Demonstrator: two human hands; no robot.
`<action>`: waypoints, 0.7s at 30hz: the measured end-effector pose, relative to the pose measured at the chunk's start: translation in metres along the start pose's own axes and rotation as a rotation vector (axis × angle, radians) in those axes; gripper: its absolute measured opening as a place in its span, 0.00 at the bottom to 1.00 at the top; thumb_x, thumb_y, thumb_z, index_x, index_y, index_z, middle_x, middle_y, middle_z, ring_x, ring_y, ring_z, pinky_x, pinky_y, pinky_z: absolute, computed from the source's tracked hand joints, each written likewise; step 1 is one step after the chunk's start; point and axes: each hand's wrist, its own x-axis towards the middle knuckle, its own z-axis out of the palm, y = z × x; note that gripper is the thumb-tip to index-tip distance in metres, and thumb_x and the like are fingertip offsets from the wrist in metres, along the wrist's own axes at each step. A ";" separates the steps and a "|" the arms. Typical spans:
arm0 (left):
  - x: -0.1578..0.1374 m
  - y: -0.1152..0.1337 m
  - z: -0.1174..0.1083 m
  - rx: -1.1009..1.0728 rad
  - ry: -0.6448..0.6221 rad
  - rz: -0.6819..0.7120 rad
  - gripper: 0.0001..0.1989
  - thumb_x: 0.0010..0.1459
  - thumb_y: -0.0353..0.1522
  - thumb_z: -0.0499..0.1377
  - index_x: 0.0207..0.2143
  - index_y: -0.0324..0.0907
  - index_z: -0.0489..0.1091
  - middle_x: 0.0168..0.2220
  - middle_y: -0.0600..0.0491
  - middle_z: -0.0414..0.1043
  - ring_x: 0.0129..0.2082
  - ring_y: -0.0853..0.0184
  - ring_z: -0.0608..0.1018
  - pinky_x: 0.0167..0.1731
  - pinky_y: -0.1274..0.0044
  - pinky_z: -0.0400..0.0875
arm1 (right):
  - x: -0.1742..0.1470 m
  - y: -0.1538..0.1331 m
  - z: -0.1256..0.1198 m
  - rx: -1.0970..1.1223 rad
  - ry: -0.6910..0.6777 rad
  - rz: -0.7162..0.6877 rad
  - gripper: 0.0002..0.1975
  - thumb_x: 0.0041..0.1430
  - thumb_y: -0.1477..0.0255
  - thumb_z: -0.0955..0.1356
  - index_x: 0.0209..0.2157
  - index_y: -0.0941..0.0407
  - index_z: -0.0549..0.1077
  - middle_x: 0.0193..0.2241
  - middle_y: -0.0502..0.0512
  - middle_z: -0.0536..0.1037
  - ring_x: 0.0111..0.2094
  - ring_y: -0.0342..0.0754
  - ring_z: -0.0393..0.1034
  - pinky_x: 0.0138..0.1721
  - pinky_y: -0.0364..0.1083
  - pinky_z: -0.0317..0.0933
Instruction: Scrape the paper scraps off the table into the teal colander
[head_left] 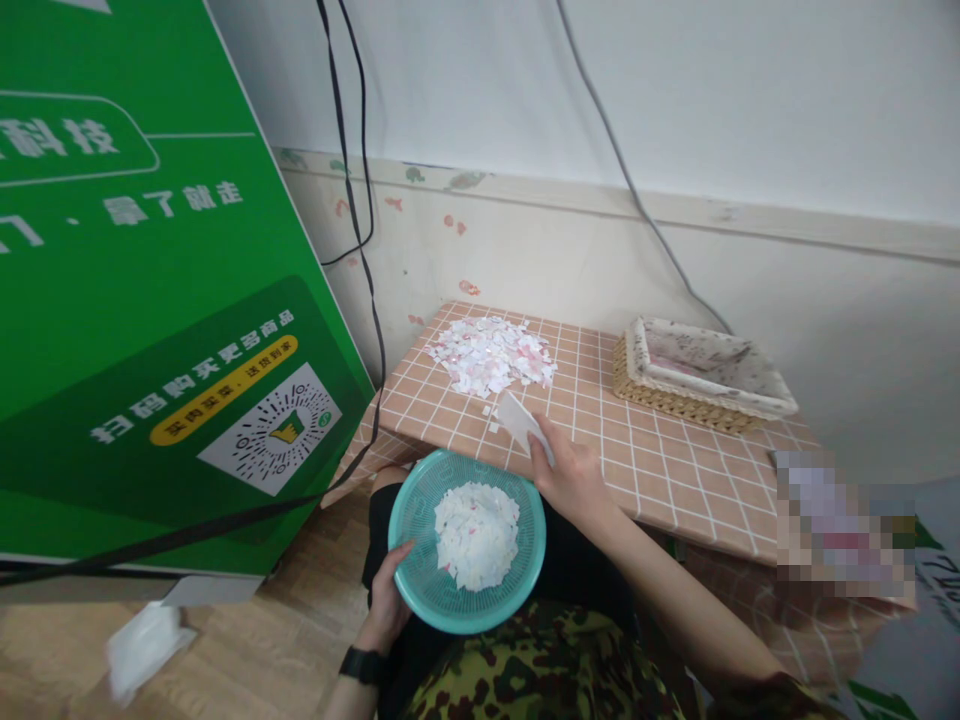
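My left hand (387,598) grips the left rim of a round teal plastic basket (531,578), which rests at my lap below the table edge. A heap of small white paper scraps (477,536) lies inside it, with a few pink bits. Over the front edge of the table, my right hand (571,470) holds a flat white card-like piece (517,418), its exact kind unclear. Just beyond that piece, a larger pile of white and pinkish paper scraps (491,355) is spread on the checked tablecloth (600,440), and a few loose scraps lie near the piece.
A woven basket (701,385) with a cloth lining stands at the table's back right. To the left rises a big green cabinet (187,260), with a black strap (375,330) hanging before it. A white plastic bag (148,645) lies on the wooden floor.
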 end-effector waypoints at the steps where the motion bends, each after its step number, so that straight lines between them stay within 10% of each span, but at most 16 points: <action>1: 0.000 0.000 0.000 0.000 -0.001 -0.002 0.11 0.44 0.30 0.64 0.33 0.35 0.78 0.32 0.44 0.80 0.39 0.48 0.80 0.41 0.61 0.74 | -0.001 -0.001 -0.001 0.004 -0.002 -0.004 0.18 0.63 0.71 0.61 0.53 0.59 0.68 0.32 0.58 0.80 0.23 0.45 0.72 0.25 0.43 0.62; 21: 0.002 0.000 -0.001 0.001 -0.022 0.023 0.10 0.42 0.30 0.65 0.30 0.36 0.78 0.31 0.45 0.81 0.37 0.49 0.80 0.39 0.63 0.75 | -0.004 -0.014 0.000 0.013 -0.015 0.007 0.19 0.64 0.69 0.60 0.54 0.58 0.67 0.30 0.56 0.80 0.21 0.43 0.70 0.22 0.42 0.59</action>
